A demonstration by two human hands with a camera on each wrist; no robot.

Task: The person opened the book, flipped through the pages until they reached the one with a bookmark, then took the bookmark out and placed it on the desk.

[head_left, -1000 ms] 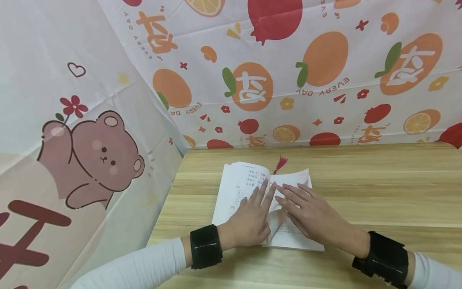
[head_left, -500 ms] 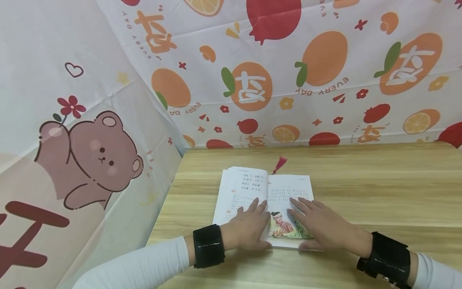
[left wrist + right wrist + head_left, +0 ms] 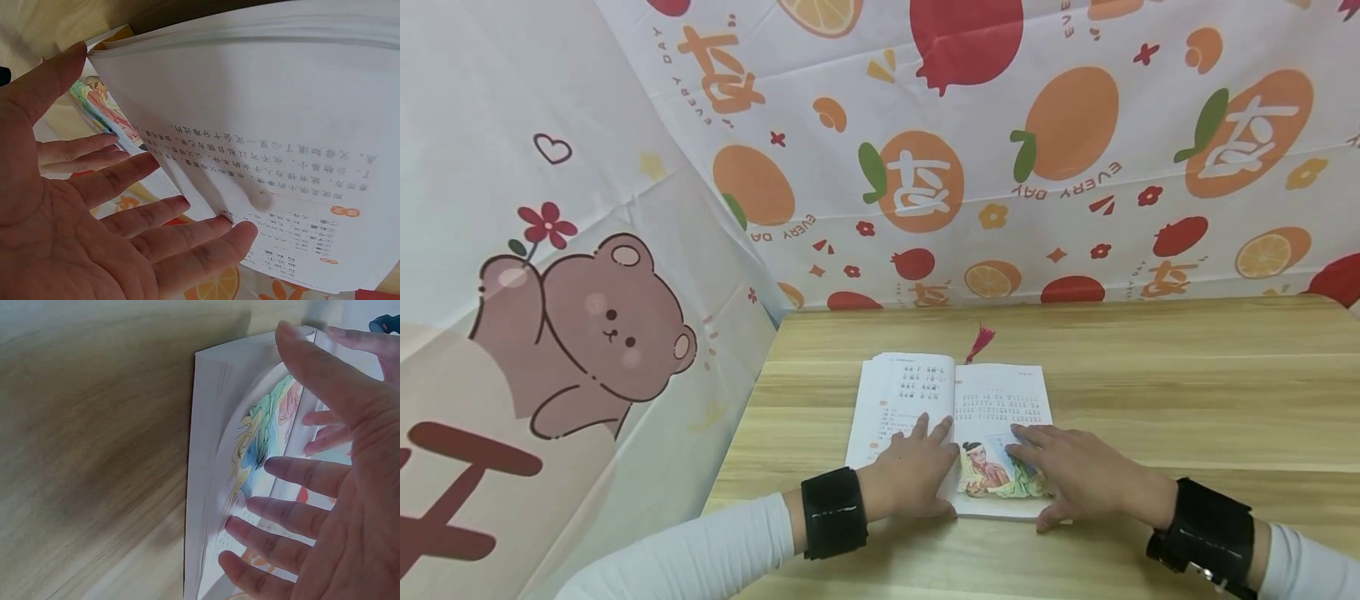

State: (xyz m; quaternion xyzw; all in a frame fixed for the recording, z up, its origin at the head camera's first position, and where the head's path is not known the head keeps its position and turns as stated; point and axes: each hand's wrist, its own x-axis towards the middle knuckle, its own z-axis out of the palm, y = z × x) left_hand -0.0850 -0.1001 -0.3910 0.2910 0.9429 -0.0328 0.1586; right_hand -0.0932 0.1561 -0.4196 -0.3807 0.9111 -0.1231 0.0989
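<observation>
An open book lies flat on the wooden table. Its left page carries printed text, and its right page has text above a coloured illustration of a figure in a headband. My left hand rests near the book's centre fold with its fingers spread. On the right page's outer part rests my right hand, fingers extended and thumb by the lower right corner. It covers part of the picture. In both wrist views the fingers are fairly straight and grip nothing.
A red tassel sticks out beyond the book's top edge onto the table. A fruit-patterned cloth hangs behind the table, and a bear-printed cloth hangs along its left side.
A lifted, curled page has come down flat, and the illustrated page shows. Both hands have drawn apart and slid toward the book's lower edge.
</observation>
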